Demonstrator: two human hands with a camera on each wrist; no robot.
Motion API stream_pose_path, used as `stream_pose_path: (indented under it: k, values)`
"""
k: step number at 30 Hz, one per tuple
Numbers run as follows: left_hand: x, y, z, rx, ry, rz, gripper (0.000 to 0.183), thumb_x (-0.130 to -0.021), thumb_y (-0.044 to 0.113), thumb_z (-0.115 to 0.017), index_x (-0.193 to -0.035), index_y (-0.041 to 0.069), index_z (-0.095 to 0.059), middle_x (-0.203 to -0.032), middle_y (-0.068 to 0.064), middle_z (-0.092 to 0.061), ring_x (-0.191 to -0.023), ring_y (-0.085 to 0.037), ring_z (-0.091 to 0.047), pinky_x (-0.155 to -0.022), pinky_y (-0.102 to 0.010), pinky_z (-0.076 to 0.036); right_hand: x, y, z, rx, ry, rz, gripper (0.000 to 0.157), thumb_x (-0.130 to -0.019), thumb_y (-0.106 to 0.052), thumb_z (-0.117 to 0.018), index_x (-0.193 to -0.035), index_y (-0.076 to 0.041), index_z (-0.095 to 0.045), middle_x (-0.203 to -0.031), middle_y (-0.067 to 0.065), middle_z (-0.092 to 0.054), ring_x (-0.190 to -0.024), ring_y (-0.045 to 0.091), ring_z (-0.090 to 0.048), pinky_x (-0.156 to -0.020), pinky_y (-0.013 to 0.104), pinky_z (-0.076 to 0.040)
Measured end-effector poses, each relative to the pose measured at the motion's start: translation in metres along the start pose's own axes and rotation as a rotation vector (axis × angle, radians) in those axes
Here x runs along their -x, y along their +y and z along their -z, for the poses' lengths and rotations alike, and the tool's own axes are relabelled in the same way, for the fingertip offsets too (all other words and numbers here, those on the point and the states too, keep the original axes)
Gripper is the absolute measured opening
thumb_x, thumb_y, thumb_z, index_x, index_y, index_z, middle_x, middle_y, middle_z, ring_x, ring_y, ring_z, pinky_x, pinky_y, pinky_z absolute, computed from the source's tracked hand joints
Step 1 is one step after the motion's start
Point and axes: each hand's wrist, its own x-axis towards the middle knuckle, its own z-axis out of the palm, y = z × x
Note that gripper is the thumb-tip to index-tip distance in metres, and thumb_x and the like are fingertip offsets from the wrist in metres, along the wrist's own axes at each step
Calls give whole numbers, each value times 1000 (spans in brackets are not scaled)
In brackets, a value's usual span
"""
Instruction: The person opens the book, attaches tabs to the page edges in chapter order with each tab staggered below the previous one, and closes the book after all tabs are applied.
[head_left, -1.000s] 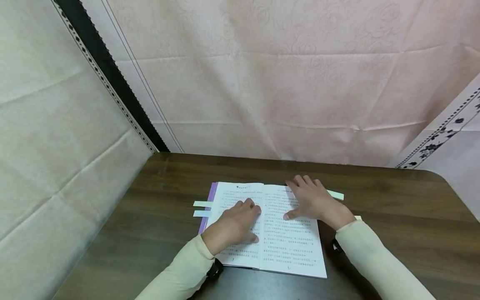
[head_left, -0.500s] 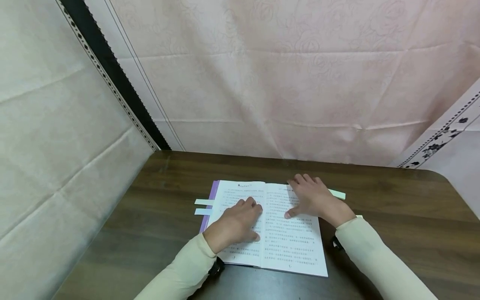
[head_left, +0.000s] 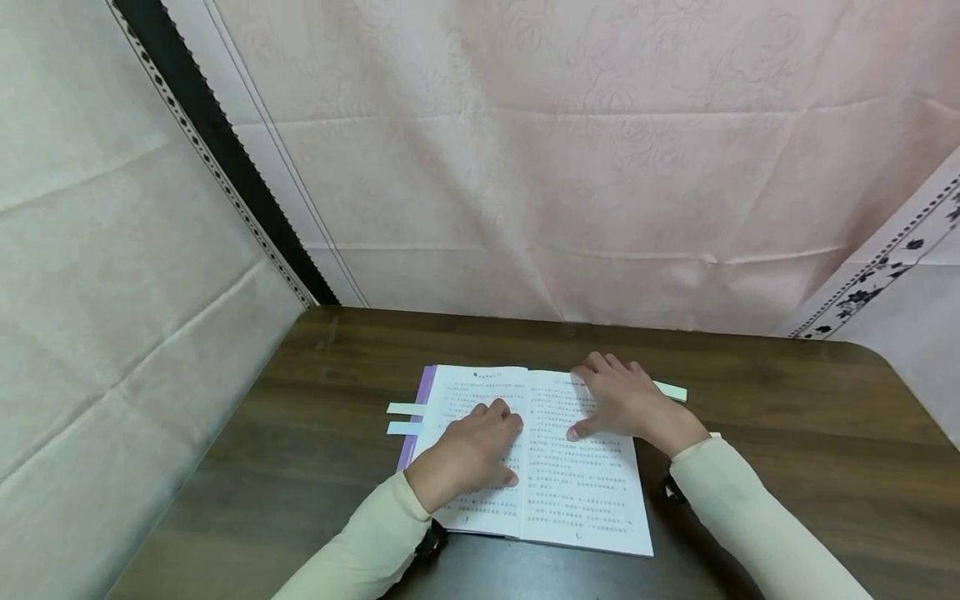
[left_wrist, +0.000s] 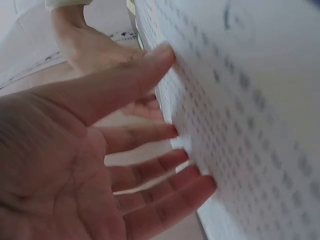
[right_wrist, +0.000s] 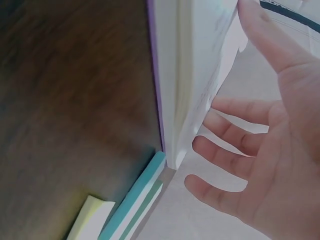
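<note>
An open book (head_left: 577, 500) with printed pages and a purple cover edge lies on the brown table. My left hand (head_left: 474, 446) rests its fingertips on the left page near the centre fold. Its thumb and spread fingers (left_wrist: 165, 200) touch the paper in the left wrist view. Across the upper part of the right page, my right hand (head_left: 626, 400) lies with fingers spread toward the top edge and thumb on the print. The right wrist view shows its fingers (right_wrist: 225, 155) fairly straight beside the page edges, holding nothing.
Pale index tabs (head_left: 405, 409) stick out from the book's left side, and a green tab (head_left: 671, 391) from its right. In the right wrist view, teal (right_wrist: 135, 195) and yellow tabs (right_wrist: 90, 217) jut out. Light patterned cloth (head_left: 562, 167) hangs behind the brown table (head_left: 750, 392).
The head view shifts slightly. Both hands and the book keep the same places relative to each other.
</note>
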Motion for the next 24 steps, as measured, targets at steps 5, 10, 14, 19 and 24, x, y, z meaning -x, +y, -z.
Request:
stream_pose_path:
  k: [5, 10, 14, 19, 24]
  values:
    - [7, 13, -2, 18, -16, -86, 46, -87, 19, -88, -130, 14, -73, -132, -3, -63, -115, -19, -59, -78, -36, -59, 1, 4, -2, -17, 11, -5, 104, -73, -62, -90, -151, -5, -51, -148, 22, -50, -138, 44, -48, -110, 72, -36]
    - [19, 29, -8, -86, 25, -149, 75, -76, 56, -92, -132, 12, -70, -129, -5, -63, -122, -23, -59, -72, -37, -61, 5, 3, -4, -28, 31, -8, 102, -76, -60, -90, -153, -5, -49, -150, 21, -50, -139, 45, -46, -112, 72, -34]
    - [21, 39, -15, -153, 62, -156, 87, -62, 71, -92, -119, 8, -71, -113, -5, -61, -103, -19, -57, -62, -32, -57, 8, 0, -3, -23, 53, -15, 101, -77, -56, -91, -154, -6, -49, -151, 22, -50, -141, 46, -46, -112, 72, -33]
    - [19, 46, -20, -194, 89, -142, 83, -56, 71, -95, -108, 11, -71, -96, -3, -58, -87, -16, -51, -56, -28, -52, 14, -1, -2, -76, 77, 7, 99, -79, -49, -92, -156, -7, -47, -151, 22, -50, -140, 46, -46, -112, 72, -35]
    - [16, 47, -18, -143, 54, -107, 76, -56, 67, -97, -103, 13, -74, -94, -3, -60, -88, -17, -56, -60, -32, -56, 27, 8, 8, -250, 113, 15, 87, -85, -40, -89, -153, -3, -50, -150, 24, -51, -137, 47, -49, -108, 68, -42]
